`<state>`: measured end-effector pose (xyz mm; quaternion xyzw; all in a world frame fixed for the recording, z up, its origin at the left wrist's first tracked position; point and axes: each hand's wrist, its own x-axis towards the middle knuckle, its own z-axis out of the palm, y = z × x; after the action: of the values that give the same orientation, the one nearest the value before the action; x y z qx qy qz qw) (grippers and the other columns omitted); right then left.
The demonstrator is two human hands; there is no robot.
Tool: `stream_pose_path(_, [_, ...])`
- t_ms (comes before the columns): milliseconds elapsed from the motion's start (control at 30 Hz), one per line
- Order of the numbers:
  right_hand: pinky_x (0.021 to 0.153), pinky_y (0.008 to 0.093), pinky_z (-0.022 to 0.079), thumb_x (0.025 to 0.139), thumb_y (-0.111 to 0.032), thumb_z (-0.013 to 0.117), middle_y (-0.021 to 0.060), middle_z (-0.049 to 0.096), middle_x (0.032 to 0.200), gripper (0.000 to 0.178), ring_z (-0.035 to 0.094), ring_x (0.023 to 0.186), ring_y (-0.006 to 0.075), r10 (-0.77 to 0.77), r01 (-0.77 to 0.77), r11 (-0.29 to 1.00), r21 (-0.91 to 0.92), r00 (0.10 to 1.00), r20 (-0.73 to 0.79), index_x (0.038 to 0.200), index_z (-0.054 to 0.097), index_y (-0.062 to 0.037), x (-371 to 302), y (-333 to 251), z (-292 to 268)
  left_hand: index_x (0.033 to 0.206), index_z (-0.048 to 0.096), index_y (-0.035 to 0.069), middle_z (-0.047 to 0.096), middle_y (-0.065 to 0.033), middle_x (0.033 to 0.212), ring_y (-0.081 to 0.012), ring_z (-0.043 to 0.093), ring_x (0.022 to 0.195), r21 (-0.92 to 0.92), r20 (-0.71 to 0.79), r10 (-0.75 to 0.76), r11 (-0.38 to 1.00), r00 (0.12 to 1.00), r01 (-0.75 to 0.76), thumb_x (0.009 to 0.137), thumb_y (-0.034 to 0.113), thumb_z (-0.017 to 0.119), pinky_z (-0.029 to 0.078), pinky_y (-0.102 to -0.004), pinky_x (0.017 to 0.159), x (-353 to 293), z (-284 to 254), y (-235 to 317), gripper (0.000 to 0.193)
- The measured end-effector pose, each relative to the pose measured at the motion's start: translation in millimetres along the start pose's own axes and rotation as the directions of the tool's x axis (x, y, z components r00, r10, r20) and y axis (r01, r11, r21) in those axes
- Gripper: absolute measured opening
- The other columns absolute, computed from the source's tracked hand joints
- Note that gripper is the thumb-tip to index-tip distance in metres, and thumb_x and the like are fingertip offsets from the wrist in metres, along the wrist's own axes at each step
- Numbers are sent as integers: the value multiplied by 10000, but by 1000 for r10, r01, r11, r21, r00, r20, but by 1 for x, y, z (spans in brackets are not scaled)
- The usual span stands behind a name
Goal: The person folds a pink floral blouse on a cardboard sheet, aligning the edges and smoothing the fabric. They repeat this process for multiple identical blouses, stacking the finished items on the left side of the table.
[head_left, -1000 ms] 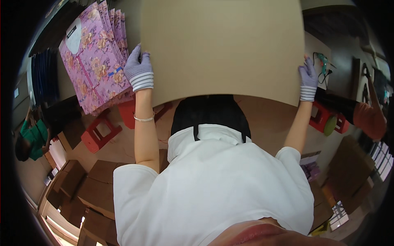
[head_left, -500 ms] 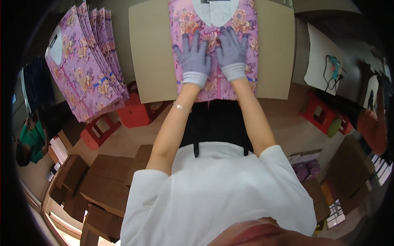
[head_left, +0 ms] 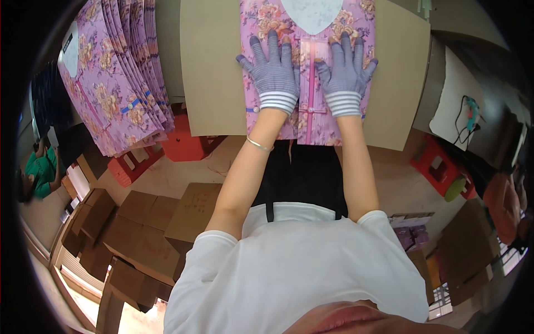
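A folded pink floral garment [head_left: 307, 122] with a white insert at the collar lies on a brown cardboard sheet [head_left: 214, 72] in front of me. My left hand [head_left: 273, 75], in a striped grey glove, presses flat on the garment's left half with fingers spread. In a matching glove, my right hand [head_left: 346, 75] lies flat on the right half, just right of the pink button strip. Neither hand grips anything. A thin bracelet [head_left: 259, 145] sits on my left wrist.
A fanned stack of the same pink floral garments [head_left: 114, 83] lies at the left. Red plastic stools [head_left: 186, 146] stand under the table, another [head_left: 439, 167] at the right. Several cardboard boxes [head_left: 139, 228] cover the floor lower left. A person in green [head_left: 41, 170] is at the far left.
A second ago both hands held the bare cardboard sheet by its edges. Then a pink garment lay on it, and both hands now rest flat on it, slightly higher than half a second ago.
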<state>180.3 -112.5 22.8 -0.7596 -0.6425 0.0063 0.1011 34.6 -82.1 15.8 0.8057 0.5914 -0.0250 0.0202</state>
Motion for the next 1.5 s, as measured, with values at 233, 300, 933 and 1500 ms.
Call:
stream_pose_path(233, [1067, 386, 368, 958, -273, 553, 153, 507, 1384, 492, 478, 1288, 267, 234, -159, 412, 897, 970, 64, 1374, 479, -21, -26, 74, -85, 1485, 322, 34, 239, -171, 1577, -366, 234, 1442, -938, -121, -78, 337, 990, -88, 889, 295, 629, 205, -480, 1165, -26, -45, -66, 720])
stream_pose_path(300, [1024, 319, 410, 984, -166, 554, 137, 544, 1344, 432, 499, 1260, 213, 250, -187, 197, 962, 959, 135, 1370, 481, 14, -41, 114, -107, 1505, 264, 11, 250, -165, 1574, -282, 289, 1433, -988, -17, -83, 156, 996, -4, 906, 202, 634, 269, -374, 1157, -32, -77, -88, 730])
stream_pose_path(933, [908, 281, 495, 895, -147, 677, 57, 712, 1066, 260, 663, 1007, 164, 14, -210, 544, 812, 970, 241, 1136, 666, -51, -17, 60, -90, 1435, 405, -34, 397, -195, 1498, -314, 341, 1415, -618, -556, 104, 612, 825, -493, 1027, 315, 426, 235, -388, 1167, 39, -51, -71, 537])
stream_pose_path(1500, [707, 275, 530, 783, -173, 760, 13, 679, 782, 259, 628, 684, 119, 191, -363, 816, 449, 904, 383, 1017, 687, -90, -31, 0, -2, 1354, 533, 127, 302, -147, 1556, -416, 212, 1446, -273, -177, 403, 856, 898, -438, 781, 348, 635, 107, -641, 1149, -24, 11, -19, 622])
